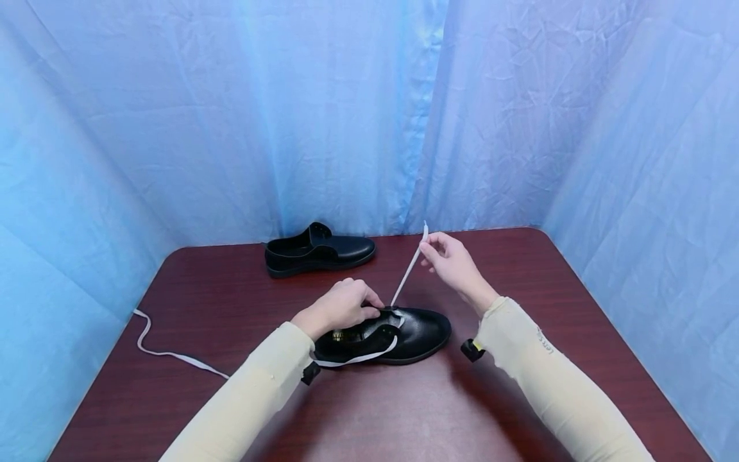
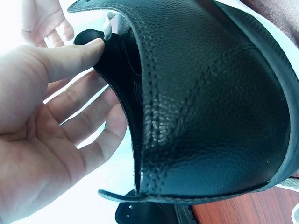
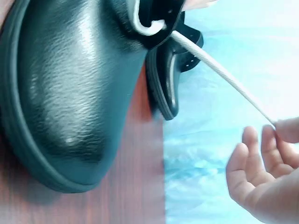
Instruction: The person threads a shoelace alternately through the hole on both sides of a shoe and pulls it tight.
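Observation:
A black leather shoe [image 1: 426, 333] lies on the table with its toe to the right. The left hand [image 1: 340, 308] pinches the far eyelet flap [image 2: 88, 37] between thumb and fingers, as the left wrist view shows. Up and to the right, the right hand [image 1: 456, 264] pinches a white shoelace [image 1: 407, 277] close to its tip. That lace stretches straight from the far flap's eyelet to the fingertips. Inside the opening, a short stretch of lace [image 3: 148, 29] crosses the tongue area. More lace comes off the near flap along the shoe's near side.
A second black shoe [image 1: 323, 250], with no lace in its eyelets, stands at the table's back edge. A long white lace end [image 1: 190, 361] trails over the dark red table [image 1: 404, 410] to its left edge. Blue curtains [image 1: 346, 115] hang around the back and sides.

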Motion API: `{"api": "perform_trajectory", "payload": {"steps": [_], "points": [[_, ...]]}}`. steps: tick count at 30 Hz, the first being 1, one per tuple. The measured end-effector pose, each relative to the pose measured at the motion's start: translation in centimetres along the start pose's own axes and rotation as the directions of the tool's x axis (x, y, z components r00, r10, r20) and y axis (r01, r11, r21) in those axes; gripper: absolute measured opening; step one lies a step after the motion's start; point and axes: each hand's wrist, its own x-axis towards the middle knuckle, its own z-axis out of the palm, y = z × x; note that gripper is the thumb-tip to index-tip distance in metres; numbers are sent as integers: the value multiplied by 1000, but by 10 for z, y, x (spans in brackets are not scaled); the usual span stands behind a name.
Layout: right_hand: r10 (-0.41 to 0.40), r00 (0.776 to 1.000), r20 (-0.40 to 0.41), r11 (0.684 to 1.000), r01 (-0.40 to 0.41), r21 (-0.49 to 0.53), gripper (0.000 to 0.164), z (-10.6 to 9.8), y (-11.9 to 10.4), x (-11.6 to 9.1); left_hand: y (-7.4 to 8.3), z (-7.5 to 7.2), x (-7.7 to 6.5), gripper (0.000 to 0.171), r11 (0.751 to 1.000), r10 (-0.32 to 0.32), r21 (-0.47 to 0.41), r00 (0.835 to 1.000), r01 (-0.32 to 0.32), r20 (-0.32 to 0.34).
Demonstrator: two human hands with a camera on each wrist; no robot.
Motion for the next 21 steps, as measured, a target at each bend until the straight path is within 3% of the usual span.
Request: {"api": "perform_trajectory", "payload": {"steps": [7,9,11,13,16,19,21], "points": [[-9,998,-60,997,14,81,31,2,11,2,-2,0,1,15,1000,25,19,999,-24,-39],[10,1000,-12,997,-9,79,33,6,15,2,-2,-1,2,14,999,27,34,999,-25,-44],[40,995,92,999,-43,29,35,10,18,1,-2,-1,2,13,999,28,44,998,-26,-47],[73,972,225,996,-59,-65,37,15,21,-1,-3,-1,3,13,999,24,47,999,-22,-47],[94,908,407,982,-17,-187,34,22,23,-7,-3,-1,2,13,999,25,48,999,-22,-47],[88,867,491,973,31,-228,28,27,26,-10,-3,-1,2,15,998,34,46,998,-32,-49],[97,858,505,973,24,-228,24,30,27,-10,-3,-1,2,16,998,40,48,998,-38,-53]]}}
